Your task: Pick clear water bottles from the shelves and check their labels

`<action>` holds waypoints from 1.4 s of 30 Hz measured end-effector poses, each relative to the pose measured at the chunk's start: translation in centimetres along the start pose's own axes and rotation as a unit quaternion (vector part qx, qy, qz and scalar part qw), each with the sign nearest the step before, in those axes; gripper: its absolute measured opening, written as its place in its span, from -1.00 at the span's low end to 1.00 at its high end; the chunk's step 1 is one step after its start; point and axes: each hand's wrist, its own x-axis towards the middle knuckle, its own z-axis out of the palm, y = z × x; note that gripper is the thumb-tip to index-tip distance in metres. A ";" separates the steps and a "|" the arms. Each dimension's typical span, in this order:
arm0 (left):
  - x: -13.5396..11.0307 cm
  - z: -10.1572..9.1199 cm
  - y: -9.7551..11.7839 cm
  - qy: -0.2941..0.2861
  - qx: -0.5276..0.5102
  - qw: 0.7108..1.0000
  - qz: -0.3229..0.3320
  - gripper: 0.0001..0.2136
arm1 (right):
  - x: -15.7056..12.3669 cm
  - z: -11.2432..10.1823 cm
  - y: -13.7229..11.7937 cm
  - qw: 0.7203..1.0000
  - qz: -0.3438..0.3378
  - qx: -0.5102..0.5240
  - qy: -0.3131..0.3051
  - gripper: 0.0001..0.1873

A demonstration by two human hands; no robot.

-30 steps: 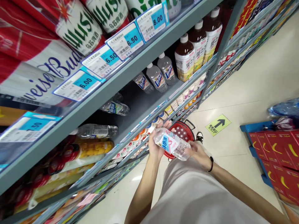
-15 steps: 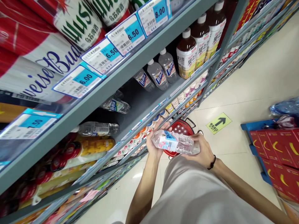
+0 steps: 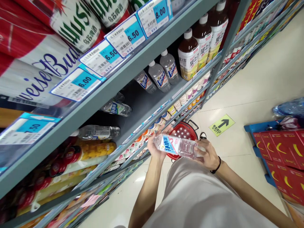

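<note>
A clear plastic drink bottle [image 3: 175, 146] with a blue, white and pink label lies sideways between my two hands, held in front of my waist. My left hand [image 3: 155, 146] grips its cap end, fingers wrapped behind it. My right hand [image 3: 207, 154], with a black band on the wrist, cups the bottom end. Directly below the bottle, on the floor, stands a red shopping basket [image 3: 184, 132] with black handles.
Grey shelving [image 3: 133, 71] runs along my left with price tags, beer packs on top, similar clear bottles [image 3: 158, 76] and brown tea bottles [image 3: 188, 55] below. A green arrow sticker [image 3: 221, 124] marks the floor. Red cartons [image 3: 280, 152] on a blue pallet stand at the right.
The bottle has turned from tilted to nearly level and been rotated in my hands. My right hand shifted round its bottom end. The view barely moved.
</note>
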 end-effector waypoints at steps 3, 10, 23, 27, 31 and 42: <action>-0.1 0.3 0.0 0.002 0.006 1.000 0.006 -0.62 | 0.3 0.1 0.0 1.000 0.011 0.003 0.010 -0.39; -0.7 0.6 0.3 -0.045 0.026 0.999 -0.001 -0.62 | 1.2 -0.2 -0.7 0.994 0.091 0.038 0.036 -0.23; -1.5 1.8 0.8 -0.091 0.069 0.992 0.045 -0.54 | 1.4 0.3 -2.6 0.803 0.493 0.332 0.026 -0.47; -1.8 2.2 0.7 -0.102 0.083 0.989 0.061 -0.55 | 2.4 0.2 -2.3 0.763 0.537 0.358 0.025 -0.34; -1.3 2.7 0.5 -0.115 0.119 0.984 0.060 -0.50 | 3.2 -0.1 -2.3 0.663 0.627 0.407 -0.042 -0.20; 0.6 -1.3 1.9 -0.139 0.359 0.910 0.153 -0.39 | 2.7 0.1 -0.7 0.414 0.698 0.527 -0.254 -0.10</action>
